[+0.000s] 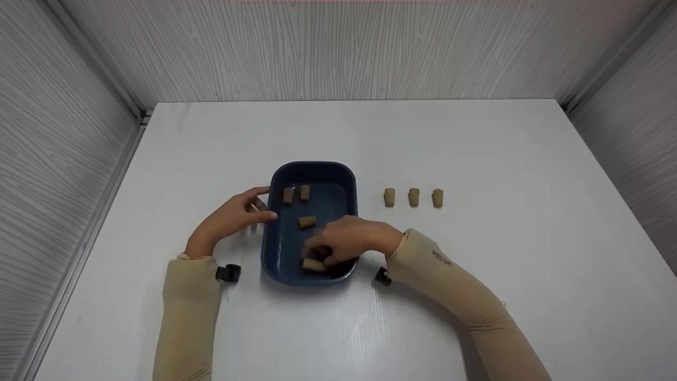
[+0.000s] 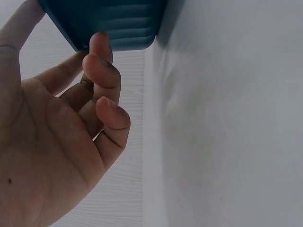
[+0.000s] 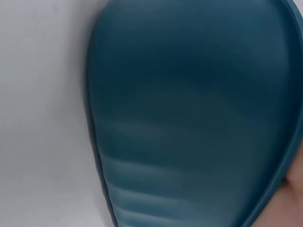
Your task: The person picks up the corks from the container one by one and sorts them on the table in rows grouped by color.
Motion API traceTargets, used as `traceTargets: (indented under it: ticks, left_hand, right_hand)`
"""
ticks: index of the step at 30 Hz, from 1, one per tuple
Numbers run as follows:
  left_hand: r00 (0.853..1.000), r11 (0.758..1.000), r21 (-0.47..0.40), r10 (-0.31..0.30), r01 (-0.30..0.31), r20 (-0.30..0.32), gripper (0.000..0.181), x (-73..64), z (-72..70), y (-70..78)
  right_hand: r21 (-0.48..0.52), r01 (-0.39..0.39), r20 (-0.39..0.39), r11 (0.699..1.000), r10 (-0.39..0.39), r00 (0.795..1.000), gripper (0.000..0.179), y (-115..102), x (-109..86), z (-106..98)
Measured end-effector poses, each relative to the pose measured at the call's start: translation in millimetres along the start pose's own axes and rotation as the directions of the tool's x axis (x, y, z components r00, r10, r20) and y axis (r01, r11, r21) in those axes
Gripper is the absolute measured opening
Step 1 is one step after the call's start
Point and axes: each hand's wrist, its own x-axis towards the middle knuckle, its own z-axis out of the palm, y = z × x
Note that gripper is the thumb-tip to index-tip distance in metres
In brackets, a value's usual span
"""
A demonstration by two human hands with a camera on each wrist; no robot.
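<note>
A dark blue rectangular tray [image 1: 310,280] with rounded corners stands on the white table. My left hand [image 1: 232,217] holds its left side, thumb over the rim and index finger against it; in the left wrist view the other fingers are curled beside the tray's wall [image 2: 128,23]. My right hand [image 1: 349,238] reaches over the right rim and pinches a cork [image 1: 314,265] near the tray's front end. Farther back inside lie another cork [image 1: 307,221] on its side and two corks [image 1: 305,192] side by side. The right wrist view shows mostly the tray's outer wall [image 3: 189,142].
To the right of the tray, three corks [image 1: 414,197] form a row on the white table [image 1: 502,254]. A wood-grained panel [image 1: 344,50] rises behind the table, with similar panels at both sides. Dark wrist cameras [image 1: 228,273] sit at both sleeves.
</note>
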Motion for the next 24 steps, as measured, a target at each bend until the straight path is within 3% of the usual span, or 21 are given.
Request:
traceTargets:
  ticks: [11, 19, 24]
  left_hand:
    - [1.000, 1.000, 0.012, 0.005, -0.005, -0.006, 0.075, 0.1, 1.3, -2.2]
    - [1.000, 1.000, 0.017, -0.001, 0.001, -0.008, 0.076, 0.1, 0.4, -0.5]
    - [1.000, 1.000, 0.021, 0.011, -0.011, -0.009, 0.077, 1.0, 0.4, 0.2]
  right_hand:
    - [0.213, 0.092, -0.105, 0.973, -0.070, 0.992, 0.033, 4.7, -2.2, 0.0]
    - [0.288, 0.105, -0.178, 0.952, -0.055, 0.983, 0.038, 5.0, -5.6, -2.9]
    - [0.347, 0.109, -0.263, 0.931, -0.015, 0.965, 0.044, 5.1, -9.0, -4.2]
